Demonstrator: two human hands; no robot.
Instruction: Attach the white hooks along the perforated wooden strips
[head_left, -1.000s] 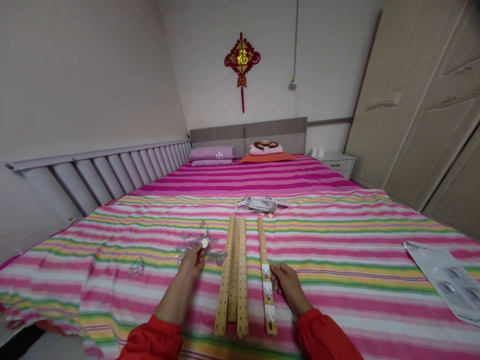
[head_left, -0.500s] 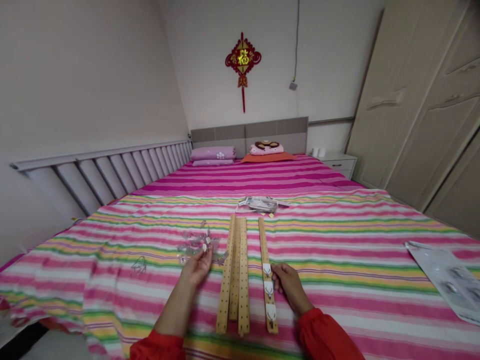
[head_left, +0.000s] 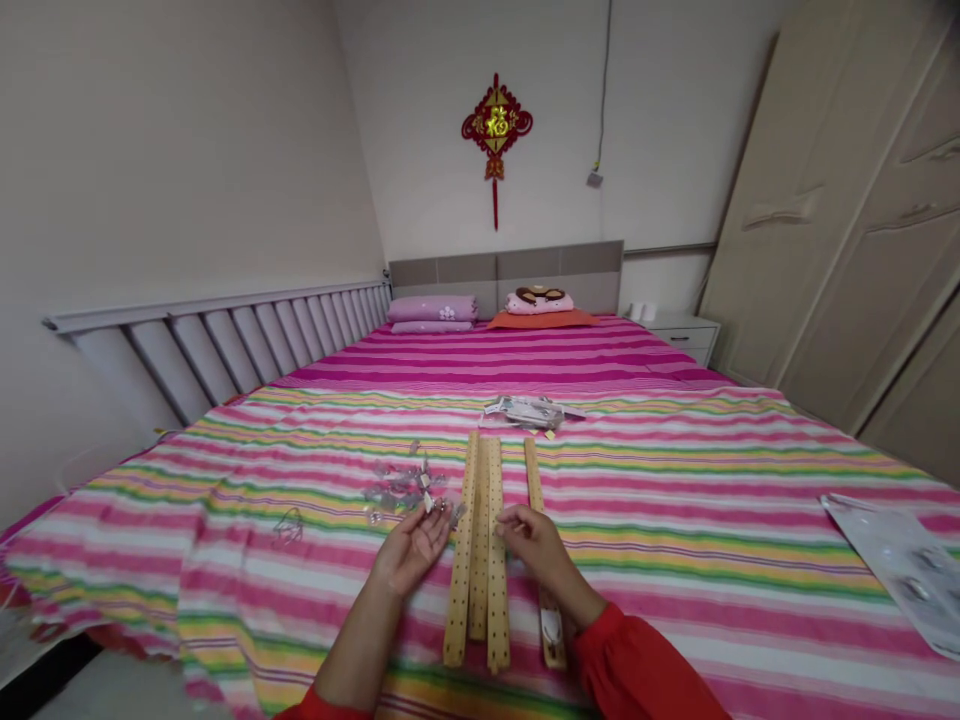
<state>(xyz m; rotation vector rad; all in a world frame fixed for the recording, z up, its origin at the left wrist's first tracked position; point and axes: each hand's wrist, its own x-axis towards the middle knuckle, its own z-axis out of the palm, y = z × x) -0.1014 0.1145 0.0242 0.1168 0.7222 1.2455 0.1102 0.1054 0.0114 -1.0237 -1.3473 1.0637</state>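
Note:
Three perforated wooden strips (head_left: 480,545) lie side by side on the striped bedspread (head_left: 675,520). A fourth strip (head_left: 541,540) with white hooks stuck on it lies just right of them. My left hand (head_left: 414,548) is palm up beside the strips, fingers pinched on a small clear hook piece (head_left: 427,502). My right hand (head_left: 534,540) hovers over the fourth strip and reaches left toward that piece, fingers curled. A heap of clear plastic hooks (head_left: 397,485) lies left of the strips.
A crumpled packet (head_left: 532,410) lies beyond the strips. A printed sheet (head_left: 900,565) rests at the bed's right edge. Pillows (head_left: 435,310) sit at the headboard. Wardrobe doors (head_left: 847,220) stand at right, a padded rail (head_left: 225,340) along the left wall.
My left hand lifted a small piece from the heap and turned palm up. My right hand left the hooked strip's side and moved up and left toward the left hand.

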